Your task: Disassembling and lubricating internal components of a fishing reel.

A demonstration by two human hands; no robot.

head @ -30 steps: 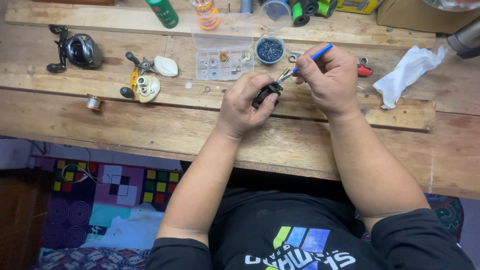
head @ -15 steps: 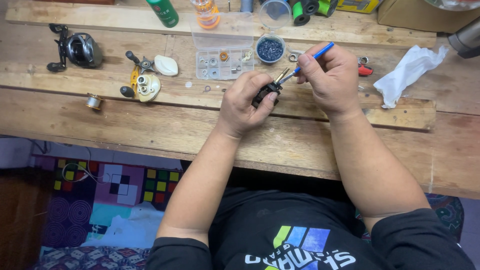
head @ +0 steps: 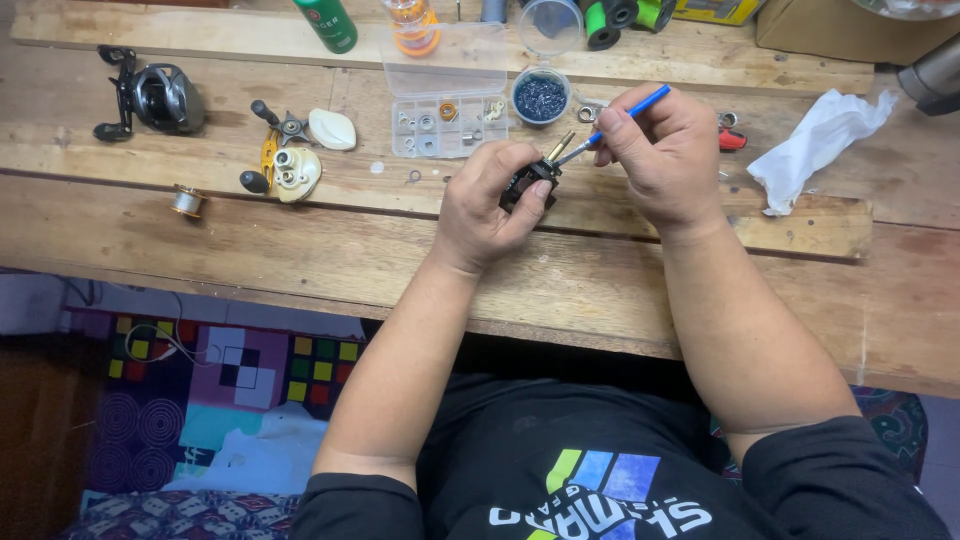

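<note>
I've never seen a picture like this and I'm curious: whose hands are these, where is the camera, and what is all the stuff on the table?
The camera sits on a person's head and looks down, so you see their own two arms. The left hand holds a small black part with a brass tip. The right hand holds a thin blue-handled brush with its tip at that part. On the wooden bench lie a dark fishing reel, an opened-up reel with yellow parts, a clear box of tiny pieces, a little round tub of dark stuff and a crumpled white tissue.
</note>
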